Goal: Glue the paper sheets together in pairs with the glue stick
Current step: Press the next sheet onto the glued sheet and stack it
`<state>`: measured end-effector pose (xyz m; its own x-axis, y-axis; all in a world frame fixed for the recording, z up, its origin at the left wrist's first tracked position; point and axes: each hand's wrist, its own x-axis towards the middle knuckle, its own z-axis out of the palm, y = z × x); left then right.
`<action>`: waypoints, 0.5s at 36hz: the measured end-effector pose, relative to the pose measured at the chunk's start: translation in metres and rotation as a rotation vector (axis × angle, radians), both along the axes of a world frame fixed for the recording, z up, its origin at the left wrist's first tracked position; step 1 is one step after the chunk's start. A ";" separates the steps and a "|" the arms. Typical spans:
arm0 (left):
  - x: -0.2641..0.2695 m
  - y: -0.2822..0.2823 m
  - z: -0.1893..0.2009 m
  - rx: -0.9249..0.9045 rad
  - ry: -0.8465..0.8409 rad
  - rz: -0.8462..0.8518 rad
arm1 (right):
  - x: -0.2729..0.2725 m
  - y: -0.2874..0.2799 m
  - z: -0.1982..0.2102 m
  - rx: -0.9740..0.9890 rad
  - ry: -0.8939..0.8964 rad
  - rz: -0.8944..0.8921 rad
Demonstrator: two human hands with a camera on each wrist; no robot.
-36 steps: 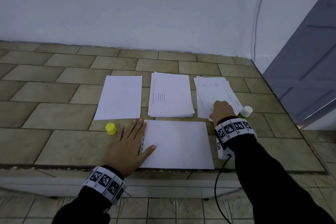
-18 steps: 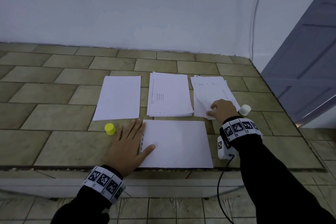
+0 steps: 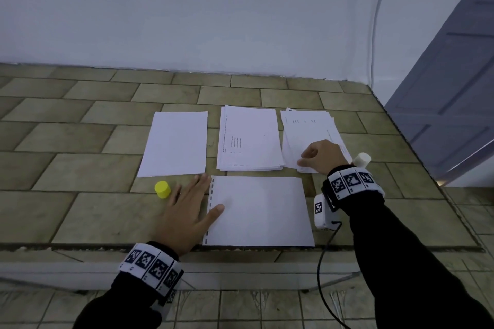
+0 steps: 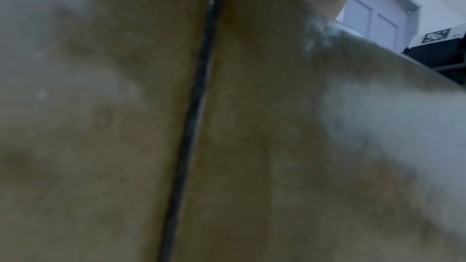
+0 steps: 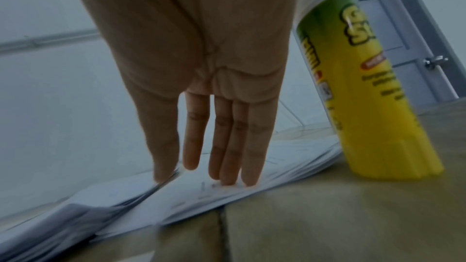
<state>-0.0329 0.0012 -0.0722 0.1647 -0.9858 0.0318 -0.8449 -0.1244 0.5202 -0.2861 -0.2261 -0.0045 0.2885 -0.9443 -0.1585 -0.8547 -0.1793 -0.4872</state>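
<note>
A white sheet point(image 3: 262, 211) with punched holes along its left edge lies at the table's front. My left hand point(image 3: 187, 211) rests flat beside it, thumb on that edge. Behind lie a single blank sheet point(image 3: 175, 144), a middle stack point(image 3: 250, 139) and a fanned right stack point(image 3: 307, 128). My right hand point(image 3: 320, 156) is on the right stack's near corner. Its straight fingers point(image 5: 227, 156) press the top paper point(image 5: 201, 192) and the thumb sits at a raised sheet edge. The uncapped glue stick point(image 3: 362, 160) point(image 5: 365, 87) stands just right of that hand. Its yellow cap point(image 3: 162, 189) stands left of my left hand.
The tiled table point(image 3: 80, 211) ends at a front edge just below the near sheet and at a right edge past the glue stick. A white wall runs behind, a grey door point(image 3: 454, 88) stands at the right. A black cable point(image 3: 320, 275) hangs from my right wrist.
My right hand has edged slightly left along the near corner of the right stack. The left hand, the sheets, the cap and the glue stick have stayed put.
</note>
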 end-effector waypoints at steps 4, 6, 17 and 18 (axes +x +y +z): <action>0.000 0.000 -0.001 -0.004 -0.019 0.001 | 0.001 -0.002 -0.002 -0.081 0.010 -0.020; -0.001 0.000 -0.001 -0.003 -0.018 0.004 | 0.004 -0.004 -0.003 -0.091 0.109 -0.023; -0.001 0.000 0.000 -0.007 -0.019 -0.001 | 0.008 -0.014 -0.001 0.019 0.293 -0.035; -0.001 0.000 0.001 -0.008 -0.019 0.001 | 0.008 -0.015 -0.001 0.012 0.293 -0.034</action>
<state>-0.0343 0.0013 -0.0716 0.1647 -0.9854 0.0426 -0.8544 -0.1209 0.5053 -0.2784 -0.2411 -0.0056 0.1969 -0.9501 -0.2418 -0.9647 -0.1438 -0.2205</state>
